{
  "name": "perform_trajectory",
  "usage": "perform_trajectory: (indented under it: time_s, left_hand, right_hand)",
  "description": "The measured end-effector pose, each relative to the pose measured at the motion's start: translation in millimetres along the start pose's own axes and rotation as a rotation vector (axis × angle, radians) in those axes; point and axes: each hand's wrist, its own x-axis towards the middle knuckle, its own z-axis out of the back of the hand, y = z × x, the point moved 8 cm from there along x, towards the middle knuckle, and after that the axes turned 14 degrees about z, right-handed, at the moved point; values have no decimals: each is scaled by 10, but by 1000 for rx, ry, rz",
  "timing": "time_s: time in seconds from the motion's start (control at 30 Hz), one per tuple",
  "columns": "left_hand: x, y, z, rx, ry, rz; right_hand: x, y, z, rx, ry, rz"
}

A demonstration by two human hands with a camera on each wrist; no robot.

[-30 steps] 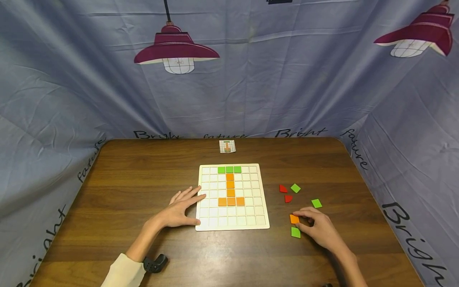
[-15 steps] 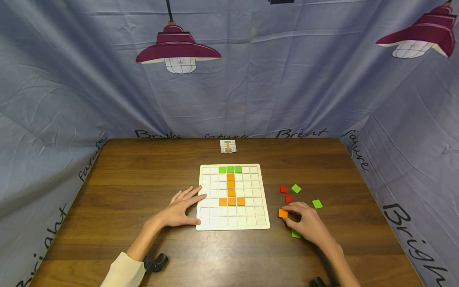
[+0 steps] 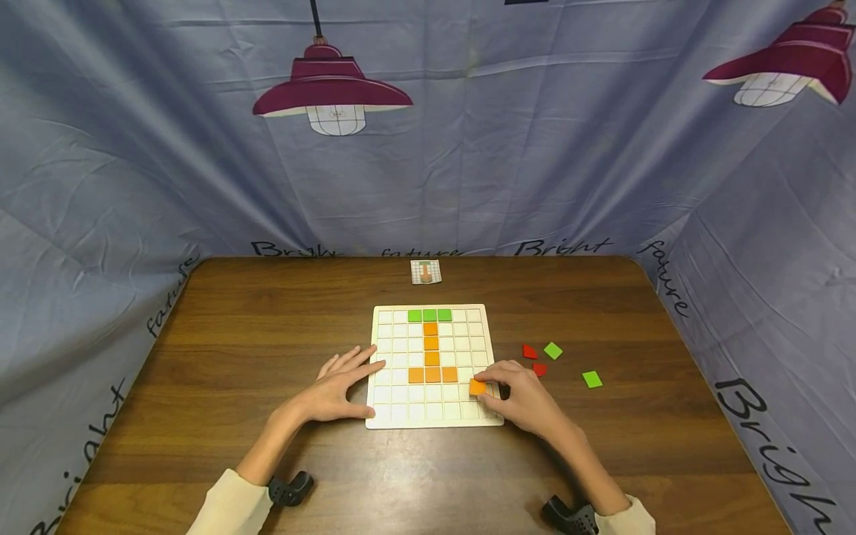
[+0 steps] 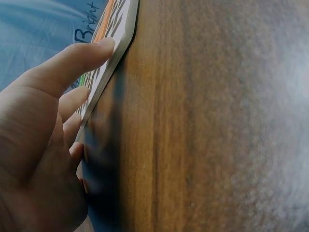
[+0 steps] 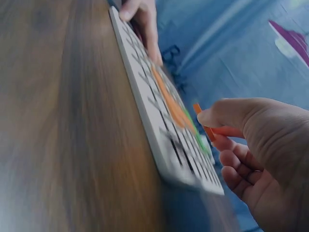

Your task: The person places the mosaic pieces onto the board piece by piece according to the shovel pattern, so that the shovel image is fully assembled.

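Note:
A white grid board (image 3: 394, 417) lies on the wooden table, with three green tiles (image 3: 429, 316) in its far row. Several orange tiles (image 3: 431, 343) form a stem below them and a short bar at its foot. My left hand (image 3: 334, 390) rests at the board's left edge, fingers spread, thumb and fingertips touching the rim; the left wrist view shows the thumb (image 4: 91, 54) on it. Between thumb and fingers, my right hand (image 3: 524, 397) pinches an orange square tile (image 3: 478, 387) over the board's right side. In the right wrist view that tile (image 5: 197, 109) is held above the board.
Right of the board lie two red pieces (image 3: 530, 351) and green tiles (image 3: 591, 379). A small pattern card (image 3: 426, 272) lies beyond the board near the table's far edge. Blue curtains (image 3: 428, 148) surround the table at the back and sides.
My right hand has picked up the orange tile from the table at right and carried it left over the board. My left hand has stayed at the board's edge.

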Motion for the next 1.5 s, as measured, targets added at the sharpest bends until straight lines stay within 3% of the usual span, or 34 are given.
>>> perform_trajectory:
  time_s: [0.27,0.57,1.5]
  left_hand:
    - [-4,-12,15,-8,-13,-18]
    - [1,-12,10,-13,0,2]
    - [13,-7,11,-4,-3,1]
  right_hand:
    - [290,219,-280,0,83,89]
    - [426,261,-519,-57,186,79]
    - [464,298,-579,-71,168,91]
